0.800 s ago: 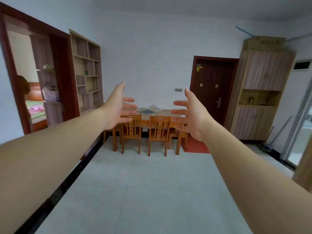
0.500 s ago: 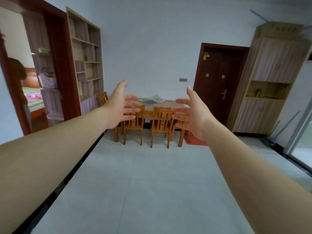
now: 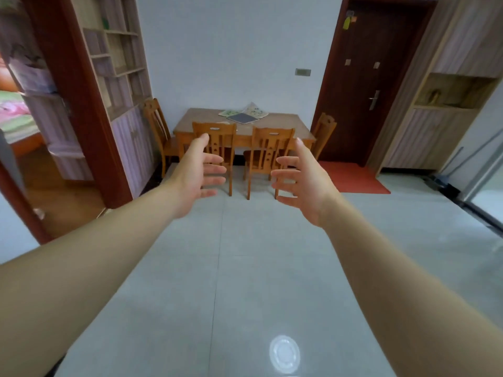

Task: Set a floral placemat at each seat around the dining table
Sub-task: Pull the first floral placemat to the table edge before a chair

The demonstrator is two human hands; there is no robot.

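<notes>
A wooden dining table [image 3: 283,126] stands against the far wall, some way off across the floor. A loose pile of floral placemats [image 3: 246,113] lies at its far middle, one grey side up. Four wooden chairs surround it: two at the near side [image 3: 215,137] [image 3: 269,144], one at the left end [image 3: 158,123], one at the right end [image 3: 324,129]. My left hand [image 3: 200,172] and my right hand [image 3: 302,183] are stretched out in front of me, palms facing each other, fingers apart, both empty and well short of the table.
An open doorway with a dark red frame [image 3: 79,104] and a shelf unit [image 3: 122,72] are on the left. A dark door [image 3: 373,77] with a red mat [image 3: 351,176] and a tall cabinet [image 3: 449,85] are on the right. Grey tiled floor [image 3: 245,268] lies between me and the table.
The view has moved closer to the table and tilted down. Both hands stay out in front, open and empty, now lower in the picture.
</notes>
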